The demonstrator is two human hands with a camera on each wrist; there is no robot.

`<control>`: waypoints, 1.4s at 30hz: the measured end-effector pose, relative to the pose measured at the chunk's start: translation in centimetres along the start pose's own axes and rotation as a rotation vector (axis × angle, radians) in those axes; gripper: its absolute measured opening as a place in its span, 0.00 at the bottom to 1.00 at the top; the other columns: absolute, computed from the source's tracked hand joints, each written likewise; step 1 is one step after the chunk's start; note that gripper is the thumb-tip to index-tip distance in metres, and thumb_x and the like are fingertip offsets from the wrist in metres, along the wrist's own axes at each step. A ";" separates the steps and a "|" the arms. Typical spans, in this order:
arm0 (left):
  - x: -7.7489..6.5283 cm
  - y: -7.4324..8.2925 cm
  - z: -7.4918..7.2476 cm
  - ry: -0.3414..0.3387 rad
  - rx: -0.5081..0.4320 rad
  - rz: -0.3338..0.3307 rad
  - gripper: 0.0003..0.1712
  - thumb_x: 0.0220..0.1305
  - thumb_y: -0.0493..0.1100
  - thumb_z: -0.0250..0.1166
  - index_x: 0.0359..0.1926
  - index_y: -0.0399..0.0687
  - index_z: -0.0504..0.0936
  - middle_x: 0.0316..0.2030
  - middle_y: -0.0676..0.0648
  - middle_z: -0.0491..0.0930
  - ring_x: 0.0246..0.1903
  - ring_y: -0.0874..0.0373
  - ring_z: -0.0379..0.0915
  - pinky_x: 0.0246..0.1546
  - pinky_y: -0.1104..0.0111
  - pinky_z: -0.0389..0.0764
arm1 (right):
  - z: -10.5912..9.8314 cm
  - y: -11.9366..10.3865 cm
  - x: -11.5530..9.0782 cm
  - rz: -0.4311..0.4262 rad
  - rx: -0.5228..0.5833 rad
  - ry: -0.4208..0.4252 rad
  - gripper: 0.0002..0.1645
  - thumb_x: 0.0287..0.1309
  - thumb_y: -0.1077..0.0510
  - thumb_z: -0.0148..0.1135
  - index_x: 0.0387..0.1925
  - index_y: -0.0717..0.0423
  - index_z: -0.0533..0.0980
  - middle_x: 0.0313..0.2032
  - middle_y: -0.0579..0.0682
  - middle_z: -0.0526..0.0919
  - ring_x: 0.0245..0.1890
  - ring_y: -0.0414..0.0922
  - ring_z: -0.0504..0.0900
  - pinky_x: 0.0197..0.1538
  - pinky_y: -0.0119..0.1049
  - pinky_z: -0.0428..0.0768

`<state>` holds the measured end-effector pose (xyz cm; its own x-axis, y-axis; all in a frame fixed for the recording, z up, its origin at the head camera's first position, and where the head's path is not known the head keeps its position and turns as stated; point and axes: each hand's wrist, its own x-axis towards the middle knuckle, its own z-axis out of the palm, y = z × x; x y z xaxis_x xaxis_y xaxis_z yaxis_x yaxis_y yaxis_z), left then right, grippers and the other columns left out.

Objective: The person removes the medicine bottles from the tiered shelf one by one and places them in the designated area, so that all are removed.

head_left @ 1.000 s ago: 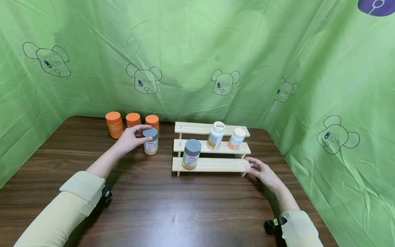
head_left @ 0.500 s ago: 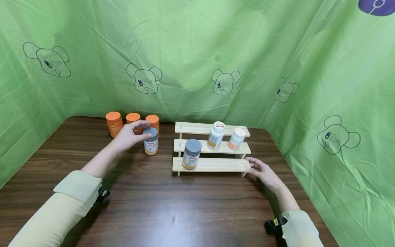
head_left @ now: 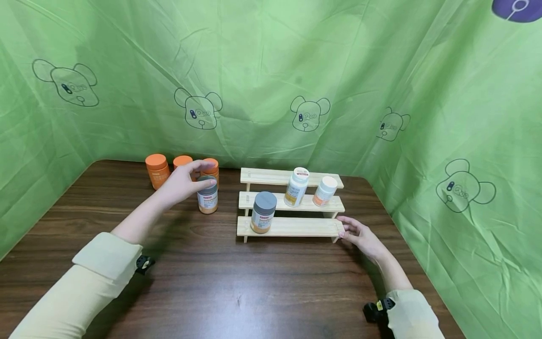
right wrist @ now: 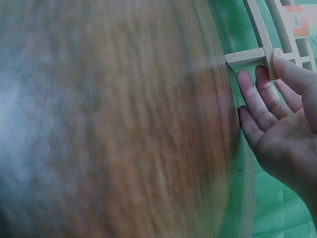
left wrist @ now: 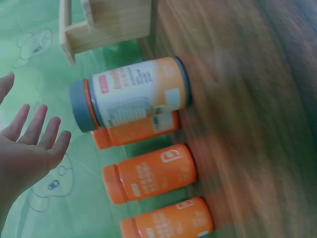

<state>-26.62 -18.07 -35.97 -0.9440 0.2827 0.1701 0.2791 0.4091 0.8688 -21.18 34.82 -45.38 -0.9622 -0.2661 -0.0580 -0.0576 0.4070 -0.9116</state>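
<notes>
My left hand (head_left: 179, 182) hovers over a grey-lidded supplement bottle (head_left: 208, 197), thumb and fingers spread. In the left wrist view the fingers (left wrist: 37, 126) stand apart from the bottle's lid (left wrist: 83, 105); the bottle stands upright on the table. At the right end of a three-tier wooden rack (head_left: 292, 227), my right hand (head_left: 360, 237) pinches the end of the lowest shelf plank (right wrist: 262, 39), thumb on one side and fingertips on the other. A second grey-lidded bottle (head_left: 263, 213) stands on the lowest tier's left part.
Three orange bottles (head_left: 157, 172) stand in a row at the table's back left, partly behind my left hand. Two white bottles, one taller (head_left: 297, 187) and one shorter (head_left: 325, 191), are on the middle tier. Green cloth (head_left: 254, 84) hangs close behind the table (head_left: 237, 292).
My left hand has let go of the grey-lidded bottle and lifted slightly, its fingers spreading. The bottle stays in place. My right hand has not moved.
</notes>
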 end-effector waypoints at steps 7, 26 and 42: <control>-1.2 4.8 0.4 -0.017 0.043 -0.038 0.31 0.61 0.48 0.65 0.64 0.49 0.68 0.62 0.44 0.69 0.61 0.47 0.65 0.58 0.50 0.69 | 0.1 -0.1 -0.2 0.015 0.001 -0.005 0.34 0.62 0.59 0.60 0.66 0.63 0.60 0.47 0.59 0.75 0.42 0.35 0.78 0.45 0.31 0.78; 0.5 8.4 2.4 -0.037 0.036 0.112 0.32 0.59 0.52 0.67 0.63 0.53 0.70 0.61 0.48 0.72 0.64 0.54 0.62 0.66 0.52 0.59 | 0.2 -0.7 -0.4 -0.009 0.012 -0.010 0.34 0.62 0.62 0.59 0.66 0.67 0.59 0.47 0.63 0.75 0.42 0.35 0.77 0.47 0.30 0.78; 2.2 11.3 5.0 -0.066 0.006 0.176 0.30 0.58 0.50 0.67 0.62 0.56 0.71 0.60 0.51 0.73 0.63 0.57 0.63 0.64 0.54 0.62 | 0.3 -0.8 -0.3 -0.012 0.012 -0.017 0.34 0.62 0.62 0.59 0.66 0.67 0.58 0.47 0.65 0.74 0.42 0.35 0.77 0.47 0.30 0.78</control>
<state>-24.63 -8.51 -28.08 -0.8669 0.4067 0.2881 0.4401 0.3535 0.8254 -20.72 34.34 -44.71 -0.9567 -0.2860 -0.0541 -0.0658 0.3934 -0.9170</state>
